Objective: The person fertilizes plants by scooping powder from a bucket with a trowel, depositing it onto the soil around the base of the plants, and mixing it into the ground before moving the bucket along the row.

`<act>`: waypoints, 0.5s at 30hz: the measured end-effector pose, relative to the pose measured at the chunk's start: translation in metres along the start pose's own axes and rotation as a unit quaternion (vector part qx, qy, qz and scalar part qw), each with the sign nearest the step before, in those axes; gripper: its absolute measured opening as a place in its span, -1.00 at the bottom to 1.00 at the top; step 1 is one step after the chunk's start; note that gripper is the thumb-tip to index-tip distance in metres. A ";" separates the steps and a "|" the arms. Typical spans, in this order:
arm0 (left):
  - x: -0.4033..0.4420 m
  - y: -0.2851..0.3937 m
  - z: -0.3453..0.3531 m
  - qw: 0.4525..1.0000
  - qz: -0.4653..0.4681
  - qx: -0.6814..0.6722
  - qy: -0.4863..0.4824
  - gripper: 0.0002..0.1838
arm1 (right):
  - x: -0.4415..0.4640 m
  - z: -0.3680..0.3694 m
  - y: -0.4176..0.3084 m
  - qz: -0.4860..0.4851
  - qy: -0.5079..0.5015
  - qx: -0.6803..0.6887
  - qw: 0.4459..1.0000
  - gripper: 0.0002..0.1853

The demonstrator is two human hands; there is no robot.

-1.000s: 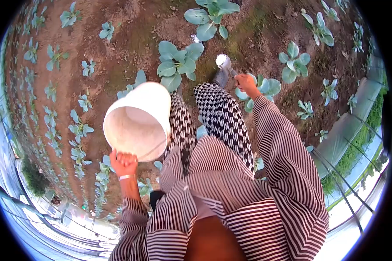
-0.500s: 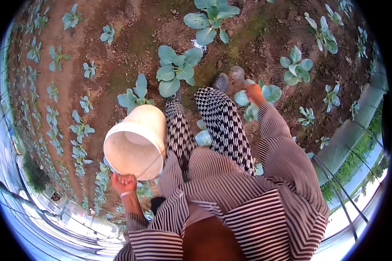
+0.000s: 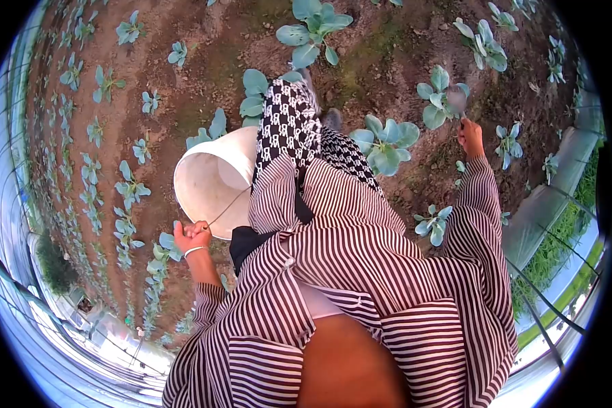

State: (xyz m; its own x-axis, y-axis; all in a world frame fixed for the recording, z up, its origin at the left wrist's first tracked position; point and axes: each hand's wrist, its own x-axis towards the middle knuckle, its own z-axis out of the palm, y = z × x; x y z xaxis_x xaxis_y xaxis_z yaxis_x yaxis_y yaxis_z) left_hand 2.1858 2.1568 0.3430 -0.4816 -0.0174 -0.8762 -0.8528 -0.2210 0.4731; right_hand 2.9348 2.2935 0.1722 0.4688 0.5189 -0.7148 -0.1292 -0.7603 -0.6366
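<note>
My left hand (image 3: 193,238) is closed round the thin wire handle (image 3: 230,207) of a white bucket (image 3: 214,160). The bucket hangs tilted beside my leg, and its visible inner wall is pale; no contents can be made out. My right hand (image 3: 470,139) is stretched out to the right, its fingers closed on the handle of a spoon (image 3: 457,100). The spoon's round grey bowl is blurred and overlaps a leafy green plant (image 3: 438,97) in the view. Whether it touches the leaves I cannot tell.
Rows of young leafy plants stand in brown soil (image 3: 217,54). One plant (image 3: 386,144) grows close to my feet, another (image 3: 434,224) beside my right side. My legs in patterned trousers (image 3: 289,115) are mid-frame. Plastic sheeting (image 3: 557,197) runs along the right edge.
My right hand has swung outward to the right with the spoon, from one plant toward another. One leg has stepped forward, and the bucket has shifted forward beside it.
</note>
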 end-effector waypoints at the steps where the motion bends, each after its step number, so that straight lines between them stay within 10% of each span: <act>1: -0.003 -0.005 -0.003 1.000 0.003 -0.007 -0.006 -0.56 | 0.000 0.001 -0.006 0.000 -0.011 -0.013 1.000 -0.75; 15: -0.060 -0.028 0.042 0.989 0.101 0.080 -0.069 -0.46 | -0.023 0.018 0.095 0.126 -0.009 0.131 0.983 -0.78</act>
State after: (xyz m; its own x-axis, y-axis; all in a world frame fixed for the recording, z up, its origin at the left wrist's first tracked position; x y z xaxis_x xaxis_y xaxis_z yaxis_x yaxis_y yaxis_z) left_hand 2.2304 2.2048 0.3862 -0.6589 0.0902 -0.7468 -0.7522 -0.0685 0.6554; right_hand 2.8960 2.2160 0.1234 0.3778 0.3364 -0.8626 -0.4610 -0.7397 -0.4903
